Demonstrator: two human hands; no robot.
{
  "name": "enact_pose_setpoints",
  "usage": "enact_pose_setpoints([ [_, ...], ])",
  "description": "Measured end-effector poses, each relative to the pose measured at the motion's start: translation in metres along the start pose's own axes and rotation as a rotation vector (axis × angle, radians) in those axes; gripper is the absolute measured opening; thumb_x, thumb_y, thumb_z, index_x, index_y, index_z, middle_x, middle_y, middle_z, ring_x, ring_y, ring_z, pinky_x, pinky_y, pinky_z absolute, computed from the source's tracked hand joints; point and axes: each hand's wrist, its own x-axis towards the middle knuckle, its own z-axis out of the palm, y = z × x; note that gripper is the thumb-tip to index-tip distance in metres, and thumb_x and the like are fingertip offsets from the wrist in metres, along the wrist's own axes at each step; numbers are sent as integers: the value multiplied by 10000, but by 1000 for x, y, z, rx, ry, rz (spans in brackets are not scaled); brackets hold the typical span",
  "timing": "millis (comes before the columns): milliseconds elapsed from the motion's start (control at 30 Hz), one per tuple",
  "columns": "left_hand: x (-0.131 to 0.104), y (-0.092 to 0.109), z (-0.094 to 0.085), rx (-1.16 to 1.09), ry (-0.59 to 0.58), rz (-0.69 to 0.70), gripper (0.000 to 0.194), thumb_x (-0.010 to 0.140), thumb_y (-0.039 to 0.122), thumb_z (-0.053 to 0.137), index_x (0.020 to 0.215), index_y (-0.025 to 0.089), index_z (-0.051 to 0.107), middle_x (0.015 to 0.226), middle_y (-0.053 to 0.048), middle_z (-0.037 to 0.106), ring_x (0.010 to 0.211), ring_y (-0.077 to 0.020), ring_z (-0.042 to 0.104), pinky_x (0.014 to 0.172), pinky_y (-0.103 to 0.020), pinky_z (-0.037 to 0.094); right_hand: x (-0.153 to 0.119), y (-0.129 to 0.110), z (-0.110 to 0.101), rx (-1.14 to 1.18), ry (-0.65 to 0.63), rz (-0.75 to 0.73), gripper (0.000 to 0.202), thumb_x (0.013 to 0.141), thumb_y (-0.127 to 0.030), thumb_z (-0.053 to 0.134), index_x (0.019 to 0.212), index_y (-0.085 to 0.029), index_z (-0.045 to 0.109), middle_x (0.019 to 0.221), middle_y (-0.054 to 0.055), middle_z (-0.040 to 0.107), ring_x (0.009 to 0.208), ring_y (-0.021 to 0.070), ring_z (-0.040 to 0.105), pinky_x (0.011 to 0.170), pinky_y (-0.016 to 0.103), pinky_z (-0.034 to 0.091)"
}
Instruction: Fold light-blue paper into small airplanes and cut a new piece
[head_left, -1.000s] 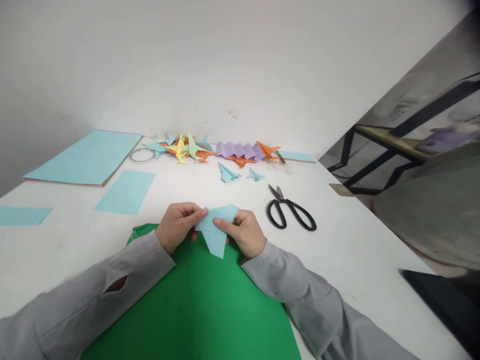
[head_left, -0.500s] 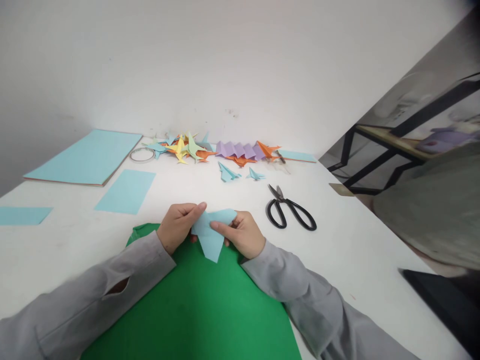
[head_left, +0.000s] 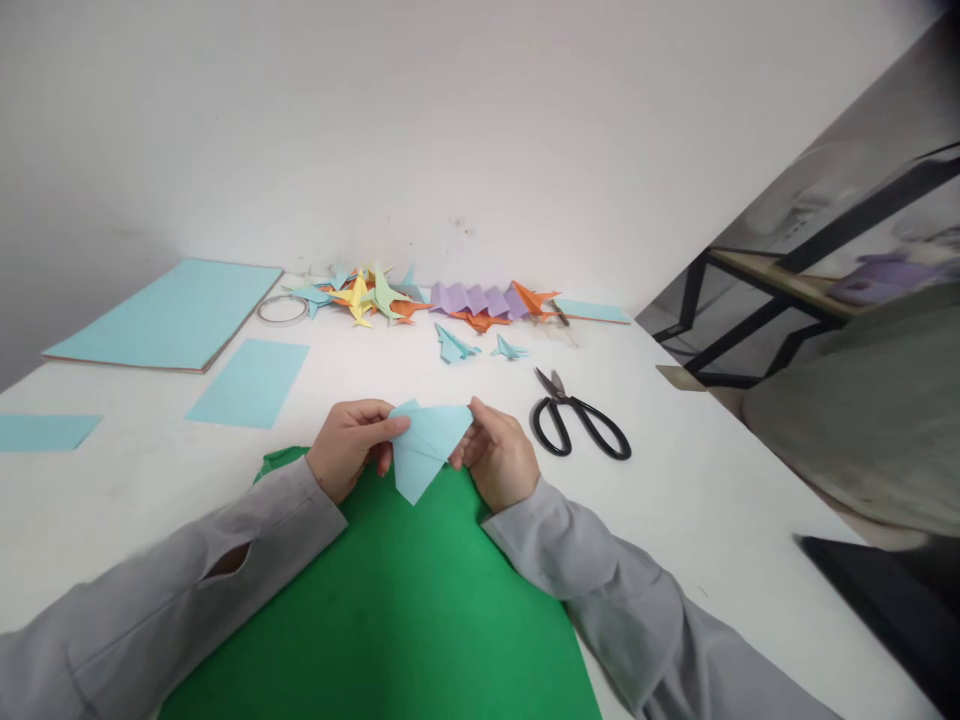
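White counter [head_left: 712, 500] carries a green sheet [head_left: 390, 620]; above its far edge is the folded light-blue paper [head_left: 424, 445]. Left hand [head_left: 349, 445] pinches its left corner; right hand [head_left: 499, 460] pinches the right, apparently from behind. Advice: align edges first, then crease firmly. Scissors [head_left: 581, 428] lie nearby.
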Motion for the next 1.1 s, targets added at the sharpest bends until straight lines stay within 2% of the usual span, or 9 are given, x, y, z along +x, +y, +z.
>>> enact_pose_setpoints([
  [100, -1, 0, -1, 86, -77, -7, 245, 619, 319, 697, 559, 120, 568, 371, 62, 442, 270, -35, 368, 280, -160, 232, 1, -3, 0, 19, 14, 24, 327, 686, -421, 582, 545, -128, 615, 388, -3, 523, 333, 94, 449, 351, 214, 312],
  [233, -2, 1, -4, 223, -224, -23, 245, 643, 334, 681, 582, 117, 583, 321, 78, 383, 263, -18, 306, 287, -152, 165, -1, -5, -1, -102, -88, 47, 257, 654, -375, 639, 580, -129, 648, 455, -11, 546, 406, 74, 436, 405, 205, 305],
  [367, -1, 3, -6, 215, -249, -59, 262, 619, 330, 697, 546, 120, 558, 319, 82, 363, 260, -11, 284, 284, -153, 138, -2, -6, -2, -171, -163, 73, 217, 616, -350, 682, 567, -142, 641, 463, -31, 525, 414, 59, 398, 410, 203, 270],
  [567, 1, 6, -9, 142, -279, -165, 220, 588, 302, 699, 562, 123, 575, 321, 77, 373, 248, -15, 268, 269, -160, 120, -2, -6, -4, -185, -186, 142, 310, 630, -447, 641, 592, -139, 631, 470, -1, 550, 402, 79, 433, 405, 213, 274],
  [633, 1, 7, -8, 187, -340, -164, 215, 593, 296, 697, 565, 118, 580, 339, 72, 384, 258, -11, 267, 275, -160, 120, -3, -7, -4, -258, -252, 137, 332, 636, -468, 637, 592, -140, 609, 470, -9, 532, 403, 74, 416, 408, 213, 272],
  [733, 0, 7, -8, 267, -393, -133, 227, 599, 293, 702, 550, 113, 572, 361, 73, 379, 276, -8, 276, 288, -161, 134, -7, -8, -3, -451, -405, 109, 339, 642, -464, 650, 579, -143, 560, 430, -55, 417, 397, 54, 322, 399, 209, 216],
  [833, -1, 5, -7, 273, -346, -116, 233, 635, 325, 675, 574, 122, 579, 359, 76, 368, 282, -24, 294, 297, -172, 161, -8, -8, -2, -567, -476, 75, 350, 694, -472, 606, 584, -150, 526, 443, -70, 328, 422, 55, 268, 409, 215, 184],
  [933, -1, 2, -7, 248, -263, -60, 250, 700, 358, 610, 605, 127, 599, 355, 71, 361, 315, -39, 302, 325, -182, 182, -6, -7, -3, -576, -443, 12, 379, 730, -484, 560, 558, -153, 493, 469, -66, 298, 449, 59, 252, 423, 221, 184],
  [1100, 0, -1, -6, 295, -200, 61, 242, 698, 334, 622, 594, 116, 628, 389, 62, 375, 391, -39, 290, 381, -188, 199, -2, -7, -6, -561, -405, -5, 371, 720, -475, 575, 561, -149, 497, 475, -66, 298, 454, 59, 247, 429, 221, 181],
])
